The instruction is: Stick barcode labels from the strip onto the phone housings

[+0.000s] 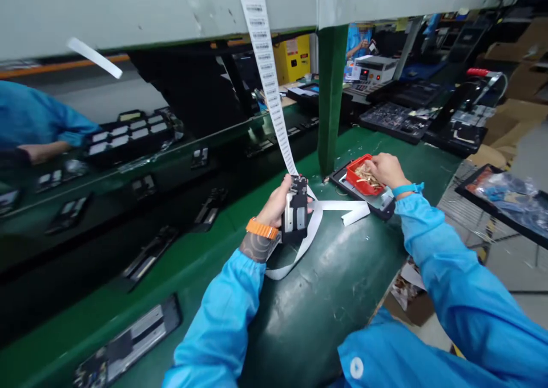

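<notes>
My left hand [277, 204] is closed around a black phone-like device housing [295, 211], held upright above the bench. Its exposed side shows a circuit board at the top and two silvery plates below. My right hand [386, 170] reaches to a red bin [351, 178] of small gold-coloured strips [367, 174]. Those fingers are pinched together at the bin's edge; whatever they grip is too small to make out. The bin rests on a black tray [384, 206]. A white label strip [274, 100] hangs down behind the housing and curls onto the bench.
Similar open devices [132, 336] lie along the dark conveyor on the left. A green post [330, 100] stands behind the bench [325, 296]. Black parts trays [391, 120] sit at the back right. Another person's sleeve [38, 117] shows across the line.
</notes>
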{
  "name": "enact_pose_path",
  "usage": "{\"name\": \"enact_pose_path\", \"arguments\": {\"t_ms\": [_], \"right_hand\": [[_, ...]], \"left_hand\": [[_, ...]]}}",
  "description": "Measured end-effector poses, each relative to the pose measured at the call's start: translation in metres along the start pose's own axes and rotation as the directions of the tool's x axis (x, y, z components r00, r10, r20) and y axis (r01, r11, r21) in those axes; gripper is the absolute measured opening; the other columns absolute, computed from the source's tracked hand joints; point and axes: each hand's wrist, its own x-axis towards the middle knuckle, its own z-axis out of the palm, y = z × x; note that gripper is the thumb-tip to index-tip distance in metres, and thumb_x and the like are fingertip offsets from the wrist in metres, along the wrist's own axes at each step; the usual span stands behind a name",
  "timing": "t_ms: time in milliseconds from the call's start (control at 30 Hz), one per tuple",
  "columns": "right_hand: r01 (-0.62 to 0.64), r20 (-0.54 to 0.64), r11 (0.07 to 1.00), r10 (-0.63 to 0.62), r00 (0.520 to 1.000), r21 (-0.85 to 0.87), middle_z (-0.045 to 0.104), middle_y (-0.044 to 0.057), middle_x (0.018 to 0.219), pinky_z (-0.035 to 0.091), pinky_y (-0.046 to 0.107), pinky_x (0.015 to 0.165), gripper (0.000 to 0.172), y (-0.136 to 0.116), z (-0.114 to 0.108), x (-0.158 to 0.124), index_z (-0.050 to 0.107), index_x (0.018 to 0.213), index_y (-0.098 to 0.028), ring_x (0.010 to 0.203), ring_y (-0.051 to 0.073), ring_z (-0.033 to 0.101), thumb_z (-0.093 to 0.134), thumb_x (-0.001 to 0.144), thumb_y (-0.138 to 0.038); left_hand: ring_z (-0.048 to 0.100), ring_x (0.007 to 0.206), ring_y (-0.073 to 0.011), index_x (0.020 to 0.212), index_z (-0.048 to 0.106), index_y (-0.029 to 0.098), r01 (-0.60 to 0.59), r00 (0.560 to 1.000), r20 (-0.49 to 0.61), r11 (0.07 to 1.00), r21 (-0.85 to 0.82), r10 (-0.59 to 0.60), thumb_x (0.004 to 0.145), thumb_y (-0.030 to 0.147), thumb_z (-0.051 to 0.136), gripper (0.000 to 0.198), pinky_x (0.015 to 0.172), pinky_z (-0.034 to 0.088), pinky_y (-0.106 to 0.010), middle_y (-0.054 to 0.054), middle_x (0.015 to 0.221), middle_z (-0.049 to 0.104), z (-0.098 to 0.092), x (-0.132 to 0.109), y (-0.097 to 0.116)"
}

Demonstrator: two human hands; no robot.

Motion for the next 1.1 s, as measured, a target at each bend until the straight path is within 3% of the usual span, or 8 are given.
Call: {"name": "enact_pose_path", "arguments": {"t_ms": [167, 267, 367, 467, 700, 967, 1033, 1100], "right_hand": [[-0.082, -0.154, 0.996, 0.078, 0.985, -0.021, 0.065, 0.023, 0.111, 0.043, 0.048, 0.085, 0.030, 0.000, 0.004, -0.008, 0.071, 0.109, -0.011, 0.106, 0.037, 0.055, 0.052, 0.089, -0.024], [0.006, -0.365, 0.984, 0.060, 0.929, 0.178, 0.061, 0.021, 0.120, 0.047, 0.052, 0.091, 0.038, -0.040, -0.011, -0.034, 0.063, 0.123, -0.013, 0.108, 0.035, 0.057, 0.054, 0.086, -0.016], [0.372, -0.311, 0.785, -0.239, 0.920, 0.496, 0.066, 0.011, 0.107, 0.055, 0.041, 0.082, 0.021, -0.110, -0.014, -0.075, 0.066, 0.110, -0.022, 0.093, 0.025, 0.064, 0.056, 0.093, -0.023], [0.552, -0.251, 0.501, -0.547, 0.799, 0.667, 0.068, 0.009, 0.109, 0.056, 0.041, 0.089, 0.017, -0.165, -0.005, -0.111, 0.069, 0.109, -0.023, 0.102, 0.024, 0.066, 0.059, 0.094, -0.021], [0.665, -0.316, 0.366, -0.666, 0.676, 0.652, 0.069, 0.008, 0.103, 0.057, 0.042, 0.083, 0.020, -0.178, 0.010, -0.124, 0.069, 0.111, -0.023, 0.095, 0.024, 0.066, 0.059, 0.095, -0.017], [0.753, -0.493, 0.449, -0.572, 0.655, 0.481, 0.070, 0.006, 0.089, 0.053, 0.040, 0.074, 0.018, -0.183, 0.014, -0.136, 0.070, 0.087, -0.025, 0.083, 0.022, 0.064, 0.061, 0.089, -0.009], [0.693, -0.514, 0.444, -0.466, 0.720, 0.568, 0.071, 0.005, 0.087, 0.054, 0.041, 0.076, 0.015, -0.180, 0.015, -0.134, 0.069, 0.084, -0.025, 0.083, 0.022, 0.066, 0.065, 0.086, -0.010], [0.500, -0.428, 0.413, -0.259, 0.866, 0.761, 0.069, 0.003, 0.080, 0.054, 0.038, 0.071, 0.010, -0.178, 0.012, -0.131, 0.068, 0.082, -0.024, 0.075, 0.020, 0.066, 0.067, 0.083, -0.014]], "left_hand": [[0.072, 0.064, -0.0253, 0.129, 0.061, 0.009, 0.039, 0.983, 0.181, 0.986, -0.164, -0.009, 0.094, 0.078, 0.028, 0.084, 0.063, 0.062, -0.042, -0.015, 0.079, 0.072, -0.014, 0.009, -0.002], [0.073, 0.077, -0.0290, 0.131, 0.061, 0.006, 0.073, 0.937, 0.349, 0.961, -0.266, 0.026, 0.088, 0.086, 0.026, 0.097, 0.073, 0.061, -0.046, -0.019, 0.088, 0.072, -0.026, -0.014, -0.010], [0.073, 0.082, -0.0311, 0.135, 0.058, 0.004, 0.115, 0.904, 0.424, 0.929, -0.351, 0.049, 0.082, 0.091, 0.030, 0.105, 0.076, 0.060, -0.048, -0.020, 0.095, 0.072, -0.032, -0.045, -0.023], [0.072, 0.085, -0.0327, 0.137, 0.057, 0.006, 0.147, 0.908, 0.416, 0.884, -0.443, 0.057, 0.079, 0.093, 0.034, 0.107, 0.076, 0.058, -0.049, -0.020, 0.099, 0.071, -0.035, -0.070, -0.036], [0.069, 0.085, -0.0310, 0.136, 0.058, 0.008, 0.127, 0.923, 0.366, 0.803, -0.582, 0.119, 0.080, 0.090, 0.040, 0.100, 0.073, 0.058, -0.049, -0.018, 0.100, 0.071, -0.043, -0.104, -0.059], [0.072, 0.081, -0.0329, 0.136, 0.057, 0.008, 0.126, 0.967, 0.248, 0.742, -0.659, 0.055, 0.086, 0.088, 0.021, 0.102, 0.071, 0.058, -0.052, -0.020, 0.094, 0.072, -0.016, -0.110, -0.056], [0.073, 0.080, -0.0313, 0.131, 0.060, 0.008, 0.077, 0.988, 0.151, 0.715, -0.695, 0.041, 0.089, 0.085, 0.018, 0.097, 0.074, 0.059, -0.052, -0.019, 0.092, 0.073, -0.012, -0.109, -0.055], [0.073, 0.077, -0.0281, 0.121, 0.064, 0.009, 0.007, 1.000, 0.016, 0.714, -0.700, 0.006, 0.094, 0.079, 0.021, 0.087, 0.076, 0.059, -0.048, -0.017, 0.088, 0.073, -0.014, -0.108, -0.056]]}}
